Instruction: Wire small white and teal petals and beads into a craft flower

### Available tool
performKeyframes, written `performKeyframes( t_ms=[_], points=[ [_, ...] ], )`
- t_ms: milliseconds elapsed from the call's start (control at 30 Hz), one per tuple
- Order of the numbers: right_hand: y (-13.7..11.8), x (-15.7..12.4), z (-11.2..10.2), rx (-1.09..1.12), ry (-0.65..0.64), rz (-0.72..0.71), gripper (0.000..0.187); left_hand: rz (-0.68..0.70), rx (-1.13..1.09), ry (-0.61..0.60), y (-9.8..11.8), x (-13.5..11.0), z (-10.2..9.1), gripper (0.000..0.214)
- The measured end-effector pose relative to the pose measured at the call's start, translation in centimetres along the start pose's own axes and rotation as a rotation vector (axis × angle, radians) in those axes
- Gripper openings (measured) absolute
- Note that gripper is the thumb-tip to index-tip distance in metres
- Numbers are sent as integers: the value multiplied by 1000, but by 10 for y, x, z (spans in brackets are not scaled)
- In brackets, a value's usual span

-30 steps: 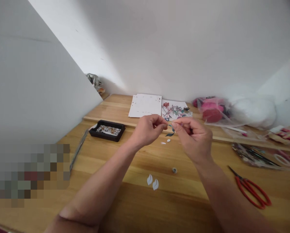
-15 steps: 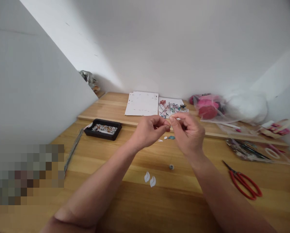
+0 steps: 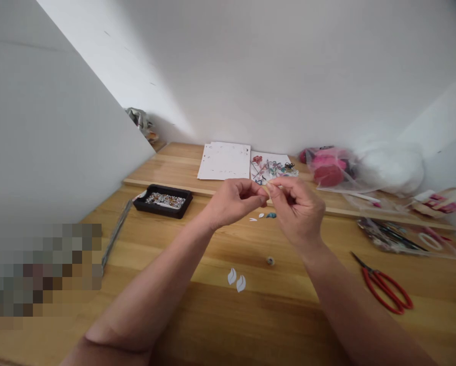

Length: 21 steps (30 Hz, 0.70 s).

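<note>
My left hand (image 3: 233,202) and my right hand (image 3: 298,208) are raised over the wooden table (image 3: 212,315), fingertips meeting in a pinch on something tiny that I cannot make out. Below them on the table lie small white scraps and a blue-green bit (image 3: 271,215). Closer to me lie two white petal-shaped paper pieces (image 3: 236,280) and a small round grey piece (image 3: 270,261).
A black tray of beads (image 3: 162,201) sits at the left. White sheets (image 3: 225,161) and a floral card (image 3: 271,170) lie at the back. Red scissors (image 3: 384,290) lie at the right, with plastic bags (image 3: 334,170) and craft tools (image 3: 399,239) behind.
The dark strip that hung between my fingers a second ago is gone, and a blue-green bit now lies on the table below them. Both hands stay pinched together.
</note>
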State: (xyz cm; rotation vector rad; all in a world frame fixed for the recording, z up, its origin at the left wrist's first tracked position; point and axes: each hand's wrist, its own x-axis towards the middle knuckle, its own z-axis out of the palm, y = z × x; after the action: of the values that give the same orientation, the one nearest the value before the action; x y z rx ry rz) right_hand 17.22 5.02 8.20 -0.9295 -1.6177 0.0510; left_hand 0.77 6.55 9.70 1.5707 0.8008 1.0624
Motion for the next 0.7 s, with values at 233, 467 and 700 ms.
performKeyframes(
  t_ms=[233,467,700],
  points=[
    [0,0,-1,-65,2,-43,7,-10,14,13,0,0,1,11],
    [0,1,-1,-55,-16,5,7,4,-1,13,-3,1,3,13],
    [1,0,-2,-59,-24,-14,7,-10,38,22,0,0,3,12]
  ],
)
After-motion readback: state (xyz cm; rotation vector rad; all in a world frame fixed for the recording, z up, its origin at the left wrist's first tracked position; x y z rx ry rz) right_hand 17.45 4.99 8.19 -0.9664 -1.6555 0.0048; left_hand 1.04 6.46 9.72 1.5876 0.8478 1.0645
